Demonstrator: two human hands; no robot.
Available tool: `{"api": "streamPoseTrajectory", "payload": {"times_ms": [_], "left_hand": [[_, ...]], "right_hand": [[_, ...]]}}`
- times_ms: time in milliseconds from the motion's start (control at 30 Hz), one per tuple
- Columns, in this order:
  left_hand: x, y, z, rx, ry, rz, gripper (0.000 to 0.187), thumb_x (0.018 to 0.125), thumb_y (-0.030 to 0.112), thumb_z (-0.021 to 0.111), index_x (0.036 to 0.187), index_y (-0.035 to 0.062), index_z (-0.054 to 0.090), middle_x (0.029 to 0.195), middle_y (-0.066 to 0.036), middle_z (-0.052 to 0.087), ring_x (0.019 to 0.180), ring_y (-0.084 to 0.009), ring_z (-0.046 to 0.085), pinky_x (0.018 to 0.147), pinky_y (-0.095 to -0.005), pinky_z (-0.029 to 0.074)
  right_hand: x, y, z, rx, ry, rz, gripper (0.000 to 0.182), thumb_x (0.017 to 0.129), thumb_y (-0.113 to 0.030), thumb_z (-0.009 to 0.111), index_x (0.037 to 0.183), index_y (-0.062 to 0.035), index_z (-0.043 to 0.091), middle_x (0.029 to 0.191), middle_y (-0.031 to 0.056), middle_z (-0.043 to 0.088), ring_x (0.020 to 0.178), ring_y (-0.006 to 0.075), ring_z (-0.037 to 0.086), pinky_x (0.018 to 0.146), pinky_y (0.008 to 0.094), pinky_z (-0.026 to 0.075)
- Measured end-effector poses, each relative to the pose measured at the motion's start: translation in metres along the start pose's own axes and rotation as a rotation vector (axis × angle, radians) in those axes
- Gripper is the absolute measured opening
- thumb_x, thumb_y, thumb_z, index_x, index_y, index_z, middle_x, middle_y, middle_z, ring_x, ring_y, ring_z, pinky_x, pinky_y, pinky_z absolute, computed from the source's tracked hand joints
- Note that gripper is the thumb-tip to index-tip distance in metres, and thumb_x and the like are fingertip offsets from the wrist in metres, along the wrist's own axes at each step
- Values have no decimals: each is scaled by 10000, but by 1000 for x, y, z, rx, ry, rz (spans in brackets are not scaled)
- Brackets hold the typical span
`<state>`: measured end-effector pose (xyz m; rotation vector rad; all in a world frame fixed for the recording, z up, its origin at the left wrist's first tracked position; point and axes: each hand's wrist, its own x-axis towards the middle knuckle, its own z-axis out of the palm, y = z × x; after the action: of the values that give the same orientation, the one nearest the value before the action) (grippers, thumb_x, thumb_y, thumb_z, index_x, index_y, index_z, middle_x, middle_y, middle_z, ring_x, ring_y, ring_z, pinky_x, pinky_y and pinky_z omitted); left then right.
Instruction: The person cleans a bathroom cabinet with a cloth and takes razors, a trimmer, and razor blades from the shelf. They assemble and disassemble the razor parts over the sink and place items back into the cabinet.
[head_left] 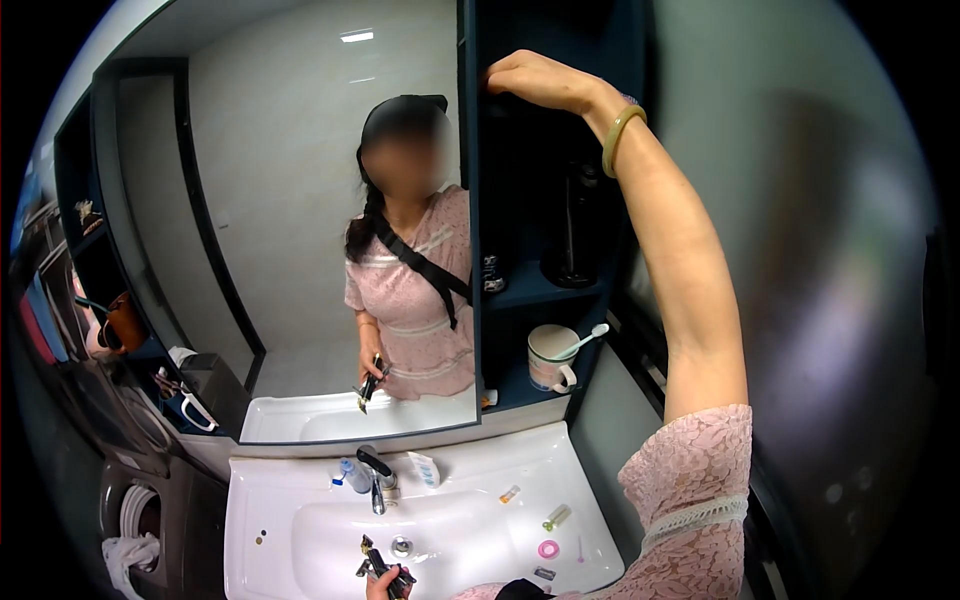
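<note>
Low in the picture, my left hand point(380, 582) is closed round a bundle of small black items point(375, 560) over the front of the white sink point(265, 500). My right hand point(530, 80) is raised at the top of the dark blue shelf unit point(545, 297), beside the mirror's right edge. Its fingers are bent, and their tips are in shadow, so anything between them cannot be made out. A light green bangle point(617, 140) circles the right wrist.
A cup point(547, 357) with a toothbrush stands on the lower shelf. The faucet point(377, 480), a blue bottle point(353, 475), a white tube point(425, 470), a pink ring point(548, 549) and several small items lie about the sink. The mirror point(300, 220) is behind it.
</note>
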<state>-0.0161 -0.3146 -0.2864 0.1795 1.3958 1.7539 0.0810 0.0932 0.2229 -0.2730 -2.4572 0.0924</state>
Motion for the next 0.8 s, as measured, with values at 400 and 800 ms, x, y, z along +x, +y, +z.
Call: {"api": "streamPoseTrajectory", "payload": {"times_ms": [400,800], "left_hand": [[8,-10,-7,-34,13,-51,72,750,188,609,739,128,572,616,40,547,483,-18,446,380,-149,274],[18,-24,-9,-21,-15,-28,167,776,243,575,708,91,583,547,15,517,407,-33,408,324,-162,219]], "right_hand": [[-13,12,-10,88,211,5,255,772,-161,495,899,13,631,878,100,632,835,164,582,770,257,443],[-40,10,-22,-87,-118,55,549,610,-289,720,1056,-8,569,1069,175,552,1058,282,482,925,354,346]]}}
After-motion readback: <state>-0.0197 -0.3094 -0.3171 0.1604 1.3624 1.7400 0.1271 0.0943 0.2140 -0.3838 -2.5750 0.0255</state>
